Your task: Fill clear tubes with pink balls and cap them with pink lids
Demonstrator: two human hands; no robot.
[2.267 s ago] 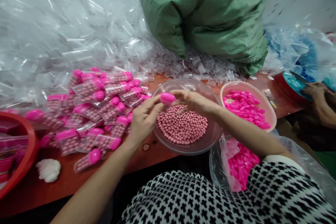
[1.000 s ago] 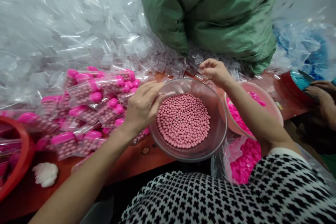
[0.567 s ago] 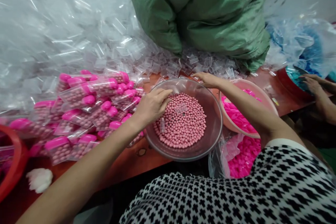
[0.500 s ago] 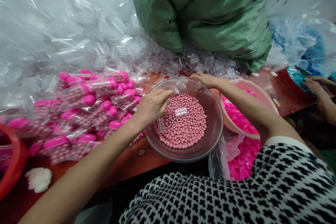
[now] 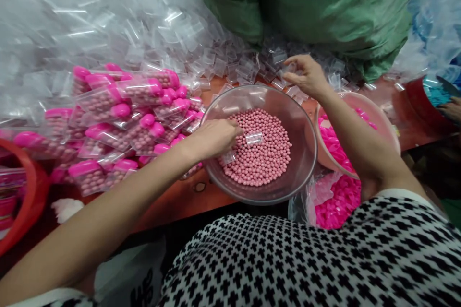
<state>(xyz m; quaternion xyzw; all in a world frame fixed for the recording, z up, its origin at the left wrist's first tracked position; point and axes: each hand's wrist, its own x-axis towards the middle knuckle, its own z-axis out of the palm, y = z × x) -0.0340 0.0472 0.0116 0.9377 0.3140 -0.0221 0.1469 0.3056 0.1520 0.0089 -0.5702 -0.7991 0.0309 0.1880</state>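
Clear tube (image 5: 254, 138) lies flat on pink beads (image 5: 260, 154), long axis running 9-to-3, slightly raised at 3; small, see-through, empty. Second tube (image 5: 227, 157) at 8 o'clock of it, under left hand (image 5: 215, 137), fingers curled narrow over it, dipped in bowl (image 5: 301, 127). Right hand (image 5: 304, 76) at 1 o'clock past bowl, pinching clear tube (image 5: 288, 68) from pile. Capped filled tubes (image 5: 122, 115) heaped at 9 o'clock on surface (image 5: 173, 199). Pink caps (image 5: 333, 146) in basin at 3 o'clock.
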